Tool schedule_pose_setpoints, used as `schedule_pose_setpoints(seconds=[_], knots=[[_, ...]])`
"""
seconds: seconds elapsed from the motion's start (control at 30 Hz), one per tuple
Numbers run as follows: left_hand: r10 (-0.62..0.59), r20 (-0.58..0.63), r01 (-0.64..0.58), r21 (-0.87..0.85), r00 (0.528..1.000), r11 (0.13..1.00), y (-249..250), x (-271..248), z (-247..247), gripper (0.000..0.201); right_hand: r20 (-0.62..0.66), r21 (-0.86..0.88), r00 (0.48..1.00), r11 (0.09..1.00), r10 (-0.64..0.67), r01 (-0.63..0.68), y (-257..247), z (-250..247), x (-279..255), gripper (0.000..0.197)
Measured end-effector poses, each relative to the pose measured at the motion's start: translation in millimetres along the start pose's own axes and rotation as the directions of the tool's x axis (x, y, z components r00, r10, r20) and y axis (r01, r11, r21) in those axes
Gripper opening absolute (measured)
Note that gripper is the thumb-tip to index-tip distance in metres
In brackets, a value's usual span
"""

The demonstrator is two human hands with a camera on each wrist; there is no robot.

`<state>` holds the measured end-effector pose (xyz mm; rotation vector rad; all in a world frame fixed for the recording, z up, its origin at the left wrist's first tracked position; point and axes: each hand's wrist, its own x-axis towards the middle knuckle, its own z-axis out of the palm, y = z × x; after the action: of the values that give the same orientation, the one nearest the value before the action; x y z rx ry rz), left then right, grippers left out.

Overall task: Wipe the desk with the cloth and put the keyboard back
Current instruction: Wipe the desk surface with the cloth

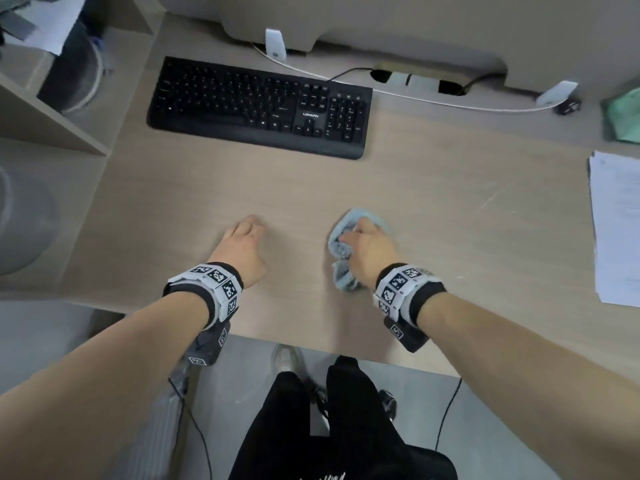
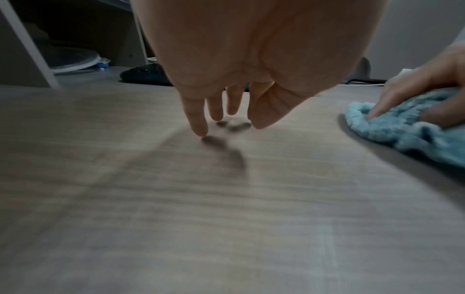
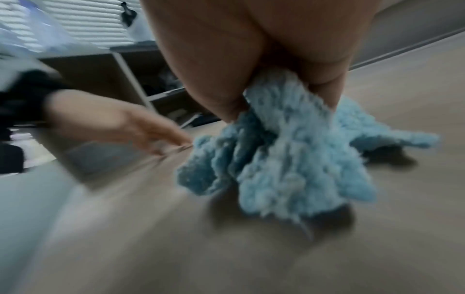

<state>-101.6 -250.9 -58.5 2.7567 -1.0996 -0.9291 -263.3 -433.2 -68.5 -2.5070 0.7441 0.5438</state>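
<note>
I'm looking at an office workstation. A pale wood-grain desk (image 1: 415, 202) carries a black full-size keyboard (image 1: 259, 105), with cables (image 1: 433, 98) running along the back into a cut-out. A stack of printed papers (image 1: 616, 230) lies at the right edge, and open shelving (image 1: 52, 109) stands at the left. Window blinds (image 3: 83, 21) show in the right wrist view.

One keyboard (image 1: 259, 107) is seen on the desk (image 1: 433, 202). One blue cloth (image 1: 343, 247) is counted nearer than the keyboard, toward the desk's front edge. Two hands are seen: the left hand (image 1: 242, 244) beside the cloth, the right hand (image 1: 370, 247) on it. One stack of papers (image 1: 616, 230) is counted to the right of the keyboard, and two white clips (image 1: 275, 43) behind it.
</note>
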Motion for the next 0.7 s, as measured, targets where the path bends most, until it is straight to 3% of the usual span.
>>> schedule_pose_setpoints(seconds=[0.13,0.2,0.27,0.3,0.33,0.4,0.43,0.53,0.6,0.7], knots=[[0.009,0.001,-0.009,0.054,1.000,0.999,6.0,8.1,1.8,0.071,0.191,0.091,0.920,0.939,-0.343,0.331,-20.9,22.3,-35.4,0.038],[0.016,0.017,-0.017,0.055,1.000,0.998,-0.7,9.8,0.5,0.074,0.165,0.185,0.905,0.914,-0.391,0.361,-12.0,11.0,-33.8,0.035],[0.042,0.043,-0.044,0.064,0.998,0.997,-11.4,10.8,-0.9,0.078,0.000,0.386,0.966,0.891,-0.259,0.239,12.3,-6.7,-22.5,0.017],[0.060,0.048,-0.063,0.073,0.997,0.995,-16.0,10.5,-0.9,0.080,-0.040,0.413,0.997,0.907,-0.066,0.077,29.2,-14.0,-12.5,0.012],[0.074,0.050,-0.079,0.086,0.996,0.993,-19.7,10.0,0.1,0.082,-0.091,0.300,0.994,0.954,0.056,-0.026,44.7,-20.4,-1.8,0.016],[0.090,0.044,-0.094,0.103,0.995,0.990,-21.5,7.8,3.9,0.084,-0.085,0.169,0.980,0.972,0.177,-0.161,57.2,-28.3,12.6,0.038],[0.091,0.036,-0.094,0.100,0.995,0.990,-21.5,7.1,6.2,0.083,-0.083,0.080,0.982,0.983,0.171,-0.164,56.3,-28.6,16.4,0.044],[0.100,0.019,-0.101,0.053,0.995,0.993,-21.6,4.4,8.2,0.080,0.041,0.005,0.998,0.998,0.056,-0.056,13.4,-17.3,5.8,0.046],[0.104,-0.002,-0.104,0.006,0.995,0.995,-29.4,-1.5,6.5,0.077,0.092,0.104,0.995,0.994,-0.043,0.033,-20.8,8.4,-7.4,0.047],[0.058,-0.064,-0.058,0.001,0.996,0.998,-50.8,-12.9,2.7,0.066,0.196,0.215,0.941,0.949,-0.275,0.232,-60.9,44.1,-32.5,0.043]])
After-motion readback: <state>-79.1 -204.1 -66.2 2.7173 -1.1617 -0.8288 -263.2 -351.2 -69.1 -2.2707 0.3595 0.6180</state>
